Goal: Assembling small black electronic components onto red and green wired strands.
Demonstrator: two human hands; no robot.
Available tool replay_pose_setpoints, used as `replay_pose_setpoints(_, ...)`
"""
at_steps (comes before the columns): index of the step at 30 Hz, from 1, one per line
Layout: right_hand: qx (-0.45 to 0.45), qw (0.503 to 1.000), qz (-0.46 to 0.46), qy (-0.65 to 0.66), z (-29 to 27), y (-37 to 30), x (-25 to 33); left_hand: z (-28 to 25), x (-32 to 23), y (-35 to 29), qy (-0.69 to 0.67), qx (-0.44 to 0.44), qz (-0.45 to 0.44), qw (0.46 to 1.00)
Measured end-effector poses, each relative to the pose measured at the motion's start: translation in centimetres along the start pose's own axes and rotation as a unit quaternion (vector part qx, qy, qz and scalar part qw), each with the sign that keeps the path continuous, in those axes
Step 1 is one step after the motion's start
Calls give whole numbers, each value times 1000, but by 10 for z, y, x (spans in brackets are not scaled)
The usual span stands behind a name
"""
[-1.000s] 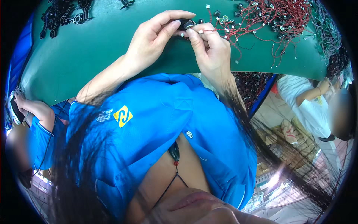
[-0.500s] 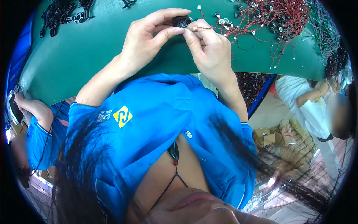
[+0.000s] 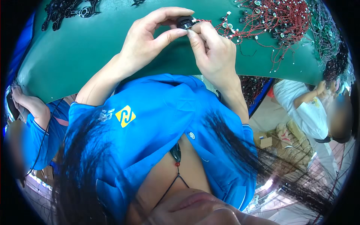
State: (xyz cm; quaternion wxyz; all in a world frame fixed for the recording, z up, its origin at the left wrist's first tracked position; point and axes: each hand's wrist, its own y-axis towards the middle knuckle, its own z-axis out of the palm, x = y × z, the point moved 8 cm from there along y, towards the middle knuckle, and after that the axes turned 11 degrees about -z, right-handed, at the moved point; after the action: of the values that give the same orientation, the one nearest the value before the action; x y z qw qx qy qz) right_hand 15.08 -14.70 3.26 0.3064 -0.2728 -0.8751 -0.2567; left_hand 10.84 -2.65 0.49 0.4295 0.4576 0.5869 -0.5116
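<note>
A small black round part (image 3: 184, 22) is held above the green table. My left hand (image 3: 148, 37) is closed on it, with the index finger over the top and the thumb below. My right hand (image 3: 213, 48) has its thumb and index fingertip pressed together at the part's lower right edge; exactly what lies between these tips is hidden. A twisted red wire (image 3: 203, 20) with a white connector at its end lies against the part's right side and passes behind my right fingers.
A heap of twisted red wires (image 3: 288, 22) with small round parts lies at the right, beside green wires (image 3: 325, 33). Black plastic frames (image 3: 71, 11) lie on the green table (image 3: 82, 48) at far left. People work at left (image 3: 33, 112) and right (image 3: 303, 108).
The white connector has moved up from in front of my right fingers to the black round part's side. Both hands have shifted slightly, still close together at the part.
</note>
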Motion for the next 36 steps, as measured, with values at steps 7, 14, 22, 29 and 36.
replay_pose_setpoints(7,39,999,-1,-24,3,7,4,-5,-2,1,56,-20,11,998)
replay_pose_setpoints(14,45,998,18,-41,6,7,1,-6,-14,1,122,-42,84,988)
replay_pose_setpoints(22,-3,1000,-8,-2,10,5,-2,-19,4,3,-60,-92,50,993)
replay_pose_setpoints(29,-23,983,-111,-146,21,2,5,-62,-12,9,-74,-275,104,953)
replay_pose_setpoints(36,-6,985,-128,-118,13,0,2,-98,-49,2,-3,-310,173,935)
